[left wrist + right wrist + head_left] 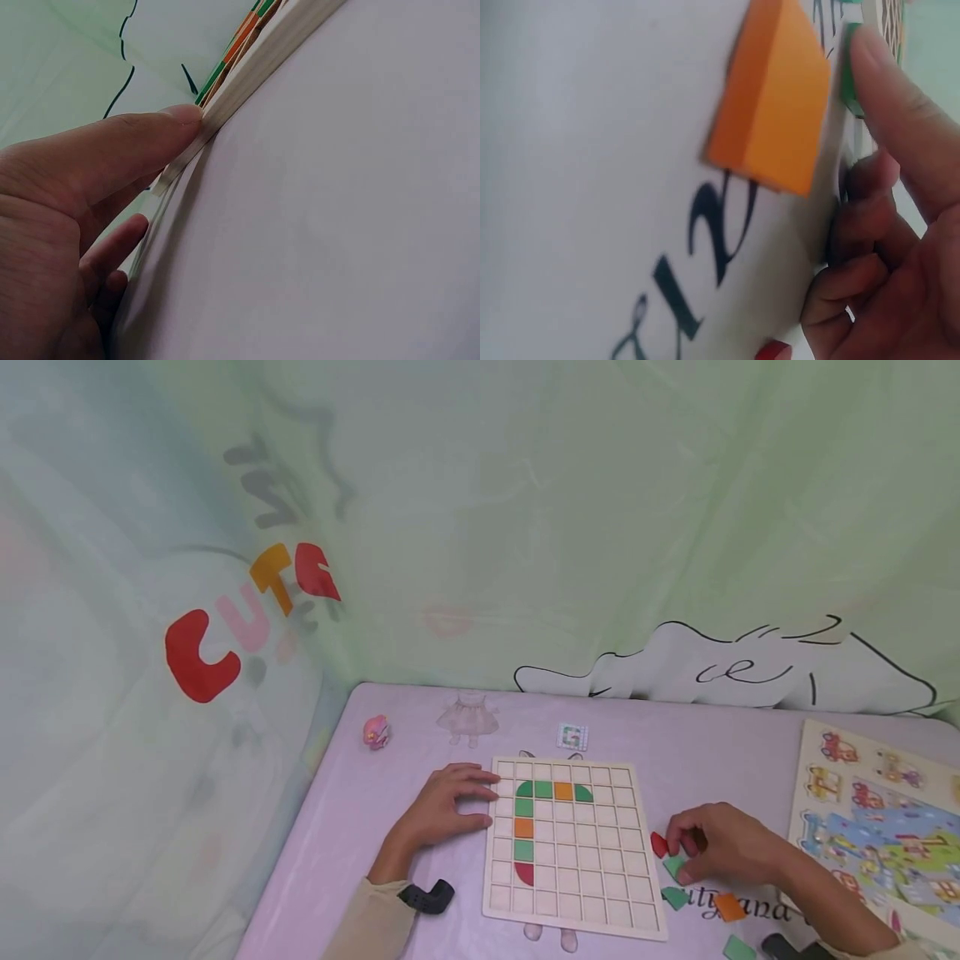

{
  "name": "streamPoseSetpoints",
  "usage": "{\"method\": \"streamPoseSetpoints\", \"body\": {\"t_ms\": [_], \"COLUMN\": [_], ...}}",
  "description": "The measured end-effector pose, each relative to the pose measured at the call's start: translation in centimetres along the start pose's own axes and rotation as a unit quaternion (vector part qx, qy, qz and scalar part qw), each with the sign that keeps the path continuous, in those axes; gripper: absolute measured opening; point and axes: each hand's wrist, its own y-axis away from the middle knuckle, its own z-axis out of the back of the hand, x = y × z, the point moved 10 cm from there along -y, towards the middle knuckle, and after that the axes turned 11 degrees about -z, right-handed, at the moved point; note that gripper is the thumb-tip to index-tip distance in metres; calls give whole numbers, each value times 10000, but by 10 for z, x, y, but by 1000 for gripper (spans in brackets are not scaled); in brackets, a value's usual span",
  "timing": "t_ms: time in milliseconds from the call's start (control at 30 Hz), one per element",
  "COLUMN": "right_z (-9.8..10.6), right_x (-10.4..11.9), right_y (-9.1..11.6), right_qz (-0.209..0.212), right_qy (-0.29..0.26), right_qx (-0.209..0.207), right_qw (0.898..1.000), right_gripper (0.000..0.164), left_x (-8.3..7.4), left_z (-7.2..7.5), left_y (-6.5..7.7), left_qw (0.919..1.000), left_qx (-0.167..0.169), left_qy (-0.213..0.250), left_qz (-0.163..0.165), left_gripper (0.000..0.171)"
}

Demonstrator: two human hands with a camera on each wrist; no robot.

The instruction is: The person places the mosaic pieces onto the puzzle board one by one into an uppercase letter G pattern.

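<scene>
A pale wooden grid board lies on the table, with green, orange and red tiles set in its cells in a top row and a left column. At its left edge, my left hand rests with fingers spread, the thumb touching the board's side. To the right of the board, my right hand has curled fingers and pinches a green tile low at the table. A red tile lies beside its fingertips. Below are another green tile and an orange tile, seen large in the right wrist view.
Another green tile lies near the front edge. A small patterned card sits behind the board, and a pink figurine stands at the back left. A picture puzzle board occupies the right side. Printed curtains hang behind the table.
</scene>
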Motion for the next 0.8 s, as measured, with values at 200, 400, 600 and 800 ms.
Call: {"method": "streamPoseSetpoints", "body": {"t_ms": [200, 400, 600, 800], "right_z": [7, 9, 9, 9], "right_x": [-11, -14, -15, -11], "right_y": [-5, -11, -12, -10], "right_qz": [-523, -782, -844, -667], "right_qy": [-37, 333, 470, 262], "right_qx": [-305, -413, -400, -310], "right_qw": [9982, 9955, 9945, 9969], "right_gripper": [34, 40, 41, 41], "left_x": [0, -2, -2, 0], "left_z": [0, 1, 1, 0], "left_y": [-1, -1, -1, -1], "left_qw": [10000, 10000, 10000, 10000], "left_qx": [-32, -39, -26, -16], "left_qy": [-34, -39, -42, -54], "left_qz": [-29, -46, -49, -49], "left_gripper": [30, 30, 30, 30]}}
